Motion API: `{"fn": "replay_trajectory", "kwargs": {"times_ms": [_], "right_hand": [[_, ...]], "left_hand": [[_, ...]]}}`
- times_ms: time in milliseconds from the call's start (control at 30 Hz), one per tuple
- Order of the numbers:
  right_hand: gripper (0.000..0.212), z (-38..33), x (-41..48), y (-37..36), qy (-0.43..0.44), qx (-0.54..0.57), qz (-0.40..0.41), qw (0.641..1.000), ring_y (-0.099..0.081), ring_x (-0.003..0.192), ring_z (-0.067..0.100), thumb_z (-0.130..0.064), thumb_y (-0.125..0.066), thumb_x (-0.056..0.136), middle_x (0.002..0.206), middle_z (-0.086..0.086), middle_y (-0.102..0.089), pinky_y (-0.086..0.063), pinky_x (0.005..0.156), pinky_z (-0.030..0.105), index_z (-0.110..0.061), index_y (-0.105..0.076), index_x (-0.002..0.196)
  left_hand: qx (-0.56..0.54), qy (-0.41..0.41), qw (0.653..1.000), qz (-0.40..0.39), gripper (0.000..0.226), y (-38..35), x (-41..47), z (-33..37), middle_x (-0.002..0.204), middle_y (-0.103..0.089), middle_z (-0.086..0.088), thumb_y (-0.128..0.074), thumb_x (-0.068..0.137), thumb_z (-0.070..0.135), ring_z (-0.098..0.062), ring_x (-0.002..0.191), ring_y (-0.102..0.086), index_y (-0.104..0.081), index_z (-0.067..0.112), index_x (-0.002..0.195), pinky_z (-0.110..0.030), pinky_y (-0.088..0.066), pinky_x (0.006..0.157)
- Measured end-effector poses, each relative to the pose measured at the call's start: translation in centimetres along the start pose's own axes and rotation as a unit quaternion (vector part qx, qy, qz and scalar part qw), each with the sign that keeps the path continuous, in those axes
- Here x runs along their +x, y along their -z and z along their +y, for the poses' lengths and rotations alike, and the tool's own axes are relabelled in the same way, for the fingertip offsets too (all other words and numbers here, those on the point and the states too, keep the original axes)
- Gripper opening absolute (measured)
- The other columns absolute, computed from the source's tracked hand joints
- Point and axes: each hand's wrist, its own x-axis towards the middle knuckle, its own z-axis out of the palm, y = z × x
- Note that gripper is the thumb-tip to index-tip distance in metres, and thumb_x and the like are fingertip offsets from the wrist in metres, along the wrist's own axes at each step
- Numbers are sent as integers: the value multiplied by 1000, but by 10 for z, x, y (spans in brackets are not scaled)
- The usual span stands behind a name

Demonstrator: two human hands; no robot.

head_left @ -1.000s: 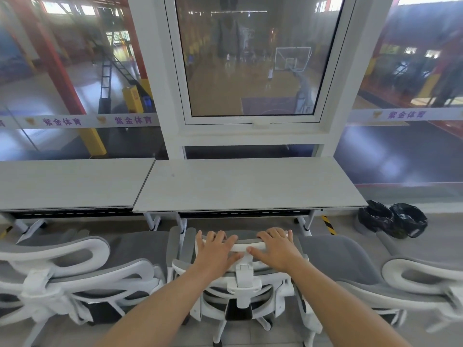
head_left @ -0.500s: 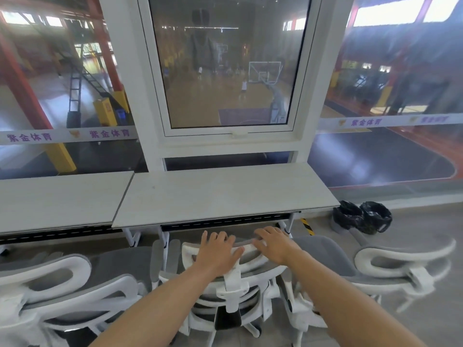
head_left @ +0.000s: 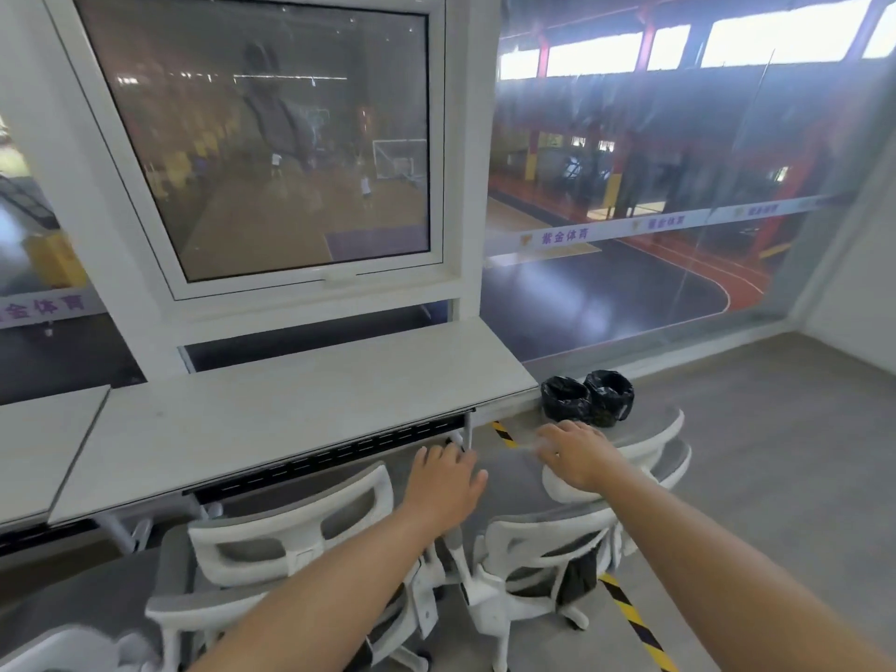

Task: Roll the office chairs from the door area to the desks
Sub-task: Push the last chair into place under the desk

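We are listing, at left, a pale desk (head_left: 291,419) under the window, with one white-and-grey office chair (head_left: 271,521) standing just before it. Our left hand (head_left: 443,482) is hovering flat between the chairs, fingers loose, gripping nothing. Our right hand (head_left: 577,453) is resting, fingers spread, atop the second office chair (head_left: 543,526), near two black-lined bins (head_left: 586,397).

Head-worn camera looks forward and down, close over a chair (head_left: 291,509), toward desk (head_left: 291,419).
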Motion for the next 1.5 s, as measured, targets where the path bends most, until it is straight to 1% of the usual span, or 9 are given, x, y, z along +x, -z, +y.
{"fn": "replay_trajectory", "kwargs": {"times_ms": [133,267,400,467,700,900,1000,1167,1500], "right_hand": [[47,86,9,1,17,-1,10,1000,-42,136,30,-47,-37,104,145,5,-50,-32,112,44,-26,-44,146],[51,177,22,-5,52,13,1,999,-40,137,31,-56,-34,103,147,4,-49,-32,112,43,-29,-45,145],[59,232,27,-13,103,6,-39,994,-39,139,30,-64,-28,101,148,4,-49,-32,112,46,-30,-42,147],[61,244,32,-12,136,-3,-43,990,-38,140,29,-66,-26,100,149,2,-48,-30,115,46,-29,-45,145],[66,268,46,-19,157,17,-55,986,-22,150,22,-74,-28,95,156,-3,-39,1,122,60,-39,-37,150],[82,282,69,-17,161,30,-71,984,-25,148,20,-87,-28,86,157,-6,-39,-10,120,61,-37,-39,150],[81,285,72,-14,159,48,-77,983,-26,148,21,-86,-34,85,155,-5,-41,-10,121,59,-36,-40,149],[83,286,86,-8,159,48,-85,982,-29,144,21,-88,-37,84,151,-6,-44,-18,120,54,-36,-42,148],[83,283,115,-6,159,48,-79,983,-30,143,21,-89,-35,83,149,-4,-45,-18,120,54,-36,-44,146]], "left_hand": [[-44,22,999,18,50,-20,42,78,134,-56,-6,-23,103,54,-29,124,-48,-49,24,134,-46,-34,109],[-115,67,991,14,48,-33,74,175,143,-47,-7,-30,105,49,-32,128,-44,-43,24,144,-45,-34,109],[-87,150,985,-8,58,-41,88,235,159,-30,-8,-27,102,61,-36,147,-17,-33,31,151,-54,-10,120],[-69,176,982,-22,61,-42,95,250,161,-27,-9,-27,100,65,-36,150,-10,-32,32,152,-58,-4,120],[-55,190,978,-63,65,-47,122,265,151,-38,-4,-38,95,70,-32,145,-18,-32,35,150,-63,-2,118],[-46,204,977,-48,66,-53,137,269,144,-44,-2,-38,92,75,-30,139,-28,-38,36,146,-66,-4,117],[-36,199,979,-32,62,-57,142,267,139,-46,1,-35,93,75,-28,135,-32,-41,37,141,-66,-12,116],[-44,199,979,-23,59,-58,154,259,138,-47,3,-38,94,72,-26,134,-33,-42,36,141,-65,-11,116],[-40,205,977,-34,59,-54,177,243,139,-46,1,-37,96,70,-27,134,-33,-41,35,143,-63,-15,116]]}}
